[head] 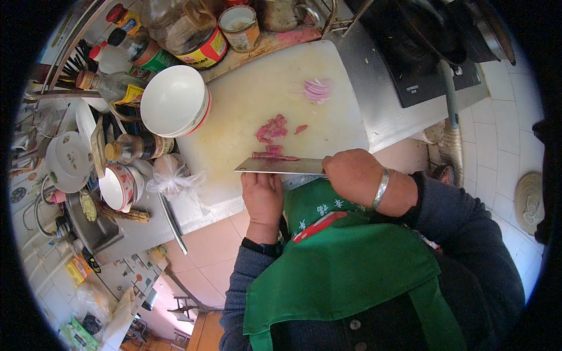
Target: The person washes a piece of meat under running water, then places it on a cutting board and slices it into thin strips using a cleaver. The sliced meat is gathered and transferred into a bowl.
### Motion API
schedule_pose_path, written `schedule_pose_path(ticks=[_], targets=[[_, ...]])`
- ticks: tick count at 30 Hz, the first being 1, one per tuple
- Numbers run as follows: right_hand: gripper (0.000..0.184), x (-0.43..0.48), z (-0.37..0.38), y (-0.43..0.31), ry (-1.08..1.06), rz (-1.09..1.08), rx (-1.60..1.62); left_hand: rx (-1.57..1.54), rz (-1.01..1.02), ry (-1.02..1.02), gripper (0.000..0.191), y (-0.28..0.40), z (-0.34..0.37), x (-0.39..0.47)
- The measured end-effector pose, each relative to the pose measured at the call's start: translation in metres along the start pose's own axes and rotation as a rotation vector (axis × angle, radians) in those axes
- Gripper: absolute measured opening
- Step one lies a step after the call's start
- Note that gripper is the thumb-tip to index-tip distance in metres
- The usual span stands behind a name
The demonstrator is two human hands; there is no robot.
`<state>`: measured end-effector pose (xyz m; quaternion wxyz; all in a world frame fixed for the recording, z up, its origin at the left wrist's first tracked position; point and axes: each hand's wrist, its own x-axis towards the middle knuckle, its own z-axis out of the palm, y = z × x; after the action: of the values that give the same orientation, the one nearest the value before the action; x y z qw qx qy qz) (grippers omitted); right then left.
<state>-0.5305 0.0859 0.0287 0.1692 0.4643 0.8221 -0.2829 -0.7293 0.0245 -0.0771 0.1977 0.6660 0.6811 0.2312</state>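
Observation:
My right hand (353,177), with a silver bangle at its wrist, grips a Chinese cleaver (281,166) whose broad blade lies across the near side of a white plastic cutting board (228,118). Against the near side of the blade is my left hand (262,197), fingers together; their tips and whatever they touch are hidden. Just beyond the blade lie a strip of raw red meat (276,156) and a small pile of meat slices (271,130). One small piece of meat (301,129) sits apart to the right. Farther back are sliced red onions (317,91).
Stacked white bowls (174,102) overlap the board's left edge, near a knotted plastic bag (171,173). Sauce bottles (131,55) and a tin can (239,28) stand behind. A knife blade (173,223) juts past the counter edge. At right is a cooktop (432,85) with a pan (432,33).

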Motion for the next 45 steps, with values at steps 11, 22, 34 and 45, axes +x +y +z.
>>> schedule_pose_path(ticks=[11,22,34,45], targets=[[0.018,0.095,0.046,-0.012,0.138,-0.098,0.088,-0.014,0.028,0.104,0.034,0.001,0.004,0.001],[0.017,0.007,-0.003,-0.007,-0.001,0.002,-0.028,-0.001,0.037,0.076,0.034,0.000,0.002,-0.001],[0.020,0.092,0.031,-0.009,0.089,-0.027,0.091,-0.061,0.042,0.148,0.036,-0.003,0.004,-0.002],[0.019,0.028,0.008,-0.014,-0.035,-0.014,-0.029,-0.056,0.065,0.084,0.038,-0.008,0.003,-0.003]])
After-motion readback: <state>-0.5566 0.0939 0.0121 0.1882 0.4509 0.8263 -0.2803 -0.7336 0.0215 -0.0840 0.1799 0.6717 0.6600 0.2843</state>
